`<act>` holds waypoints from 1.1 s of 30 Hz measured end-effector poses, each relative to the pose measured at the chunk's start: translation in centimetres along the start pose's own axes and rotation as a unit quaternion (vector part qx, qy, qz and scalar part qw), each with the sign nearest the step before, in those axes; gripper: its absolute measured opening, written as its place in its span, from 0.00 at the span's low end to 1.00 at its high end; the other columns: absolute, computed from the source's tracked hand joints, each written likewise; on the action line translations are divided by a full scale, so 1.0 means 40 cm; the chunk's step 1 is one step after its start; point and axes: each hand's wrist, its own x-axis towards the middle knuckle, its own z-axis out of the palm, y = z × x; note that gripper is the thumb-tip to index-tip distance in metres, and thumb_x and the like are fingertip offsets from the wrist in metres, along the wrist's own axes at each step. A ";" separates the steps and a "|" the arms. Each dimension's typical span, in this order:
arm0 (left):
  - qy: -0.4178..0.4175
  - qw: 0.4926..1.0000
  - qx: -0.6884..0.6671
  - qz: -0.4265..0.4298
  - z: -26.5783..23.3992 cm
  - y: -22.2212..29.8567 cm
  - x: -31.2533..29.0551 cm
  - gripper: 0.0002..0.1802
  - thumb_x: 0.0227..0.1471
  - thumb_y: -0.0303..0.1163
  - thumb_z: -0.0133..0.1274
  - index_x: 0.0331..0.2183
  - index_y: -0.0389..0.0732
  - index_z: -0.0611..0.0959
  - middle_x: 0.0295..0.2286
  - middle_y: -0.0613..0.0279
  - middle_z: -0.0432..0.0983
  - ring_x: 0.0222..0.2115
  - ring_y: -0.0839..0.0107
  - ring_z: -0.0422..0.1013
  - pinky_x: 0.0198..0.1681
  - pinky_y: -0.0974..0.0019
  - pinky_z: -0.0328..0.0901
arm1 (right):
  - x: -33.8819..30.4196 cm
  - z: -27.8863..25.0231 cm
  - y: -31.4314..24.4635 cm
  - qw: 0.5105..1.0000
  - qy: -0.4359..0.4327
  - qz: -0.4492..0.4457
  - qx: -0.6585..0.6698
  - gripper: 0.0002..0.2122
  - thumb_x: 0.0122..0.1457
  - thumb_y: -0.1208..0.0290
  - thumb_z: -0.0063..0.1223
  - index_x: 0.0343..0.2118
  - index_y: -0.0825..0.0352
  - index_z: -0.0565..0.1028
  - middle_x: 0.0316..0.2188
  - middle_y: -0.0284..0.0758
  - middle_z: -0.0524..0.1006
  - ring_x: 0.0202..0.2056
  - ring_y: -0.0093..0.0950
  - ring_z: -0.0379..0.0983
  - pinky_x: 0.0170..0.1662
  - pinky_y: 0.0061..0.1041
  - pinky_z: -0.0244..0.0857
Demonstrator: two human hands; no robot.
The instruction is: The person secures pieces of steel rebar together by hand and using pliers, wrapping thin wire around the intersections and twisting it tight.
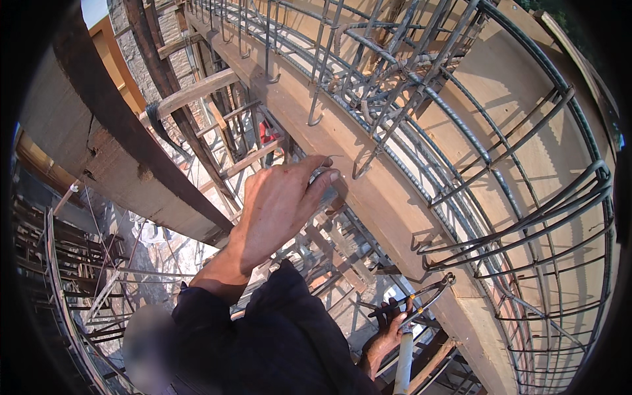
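My left hand (280, 201) is raised over the near edge of a long wooden formwork board (385, 191). Its thumb and forefinger pinch a thin piece of tie wire (337, 156), whose free end points toward the rebar. Lower and to the right, my right hand (390, 334) grips a pair of pincers (431, 294) by the handles, one dark and one pale. The pincers' jaws lie over the board, beside the bent ends of several steel stirrups (454, 253); the handles stand apart. Part of the right hand is hidden behind the handles.
A curved rebar cage (487, 158) runs along the board's far side, with hooked bars (316, 99) sticking out over it. A thick timber beam (131, 158) crosses at left. Below are scaffold poles, wooden braces (197, 92) and ground far down through the gaps.
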 end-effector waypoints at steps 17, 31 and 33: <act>-0.171 0.953 -0.248 -0.038 0.389 -0.046 0.174 0.27 0.60 0.42 0.61 0.54 0.34 0.80 0.20 0.75 0.69 0.23 0.85 0.60 0.27 0.76 0.56 | -0.020 -0.115 -0.073 0.960 0.238 -0.080 -0.123 0.19 0.67 0.66 0.53 0.60 0.65 0.72 0.42 0.35 0.79 0.44 0.24 0.74 0.49 0.27 0.68; -0.236 0.870 -0.429 -0.046 0.529 -0.040 0.148 0.18 0.60 0.40 0.61 0.42 0.33 0.85 0.28 0.73 0.76 0.28 0.85 0.66 0.31 0.78 0.59 | 0.080 -0.419 -0.146 0.824 0.396 0.001 -0.405 0.18 0.58 0.69 0.62 0.52 0.65 0.79 0.41 0.44 0.79 0.43 0.38 0.77 0.48 0.35 0.68; -0.213 0.906 -0.364 -0.030 0.524 -0.042 0.135 0.17 0.59 0.40 0.62 0.41 0.34 0.86 0.26 0.74 0.74 0.26 0.85 0.64 0.28 0.77 0.58 | 0.111 -0.432 -0.125 0.809 0.393 -0.037 -0.436 0.18 0.58 0.72 0.62 0.52 0.69 0.79 0.36 0.42 0.83 0.37 0.28 0.78 0.44 0.29 0.70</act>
